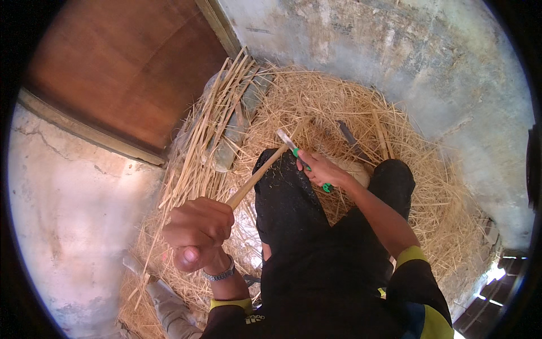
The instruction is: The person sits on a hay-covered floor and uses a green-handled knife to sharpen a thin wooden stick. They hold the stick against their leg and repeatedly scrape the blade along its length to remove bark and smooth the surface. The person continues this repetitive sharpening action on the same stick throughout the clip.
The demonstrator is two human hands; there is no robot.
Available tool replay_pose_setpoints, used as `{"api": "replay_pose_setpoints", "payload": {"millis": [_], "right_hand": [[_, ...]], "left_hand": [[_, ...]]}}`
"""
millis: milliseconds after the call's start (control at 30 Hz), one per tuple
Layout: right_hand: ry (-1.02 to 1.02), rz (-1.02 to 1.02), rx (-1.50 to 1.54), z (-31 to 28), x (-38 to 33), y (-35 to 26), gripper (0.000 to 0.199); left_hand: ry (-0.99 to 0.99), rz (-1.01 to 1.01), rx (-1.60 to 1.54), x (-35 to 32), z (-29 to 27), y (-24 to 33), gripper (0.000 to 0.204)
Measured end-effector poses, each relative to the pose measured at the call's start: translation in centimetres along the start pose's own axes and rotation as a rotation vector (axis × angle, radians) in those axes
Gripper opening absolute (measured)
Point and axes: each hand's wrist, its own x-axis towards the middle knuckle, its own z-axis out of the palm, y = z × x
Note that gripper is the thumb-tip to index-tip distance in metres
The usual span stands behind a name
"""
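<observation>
My left hand (pixel 200 231), with a metal watch on its wrist, is closed round one end of a long pale bamboo strip (pixel 247 189). The strip slants away to the right and passes over my left knee. In my right hand (pixel 323 169) is a knife with a green and black handle (pixel 327 187). Its short pale blade (pixel 285 138) points up and left and meets or overlaps the strip just beyond my knee; whether it is cutting in cannot be told. Both my knees are bent, in dark trousers (pixel 288 198).
Straw-like shavings (pixel 322 93) cover the floor. A bundle of long strips (pixel 217 133) lies over grey stone by the brown door panel (pixel 130 68). A dark, blade-like piece (pixel 350 137) rests in the shavings ahead. Stained walls (pixel 406 51) stand close by.
</observation>
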Motion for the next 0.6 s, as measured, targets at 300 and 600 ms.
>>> {"api": "replay_pose_setpoints", "payload": {"millis": [300, 600], "right_hand": [[0.11, 0.199, -0.975, -2.2, -1.6, 8.8, 0.038], [0.331, 0.105, -0.295, -3.2, -5.1, -0.2, 0.035]], "left_hand": [[-0.037, 0.038, -0.052, 1.3, 1.9, -1.3, 0.044], [-0.031, -0.009, 0.087, 1.9, 0.7, -0.5, 0.043]]}}
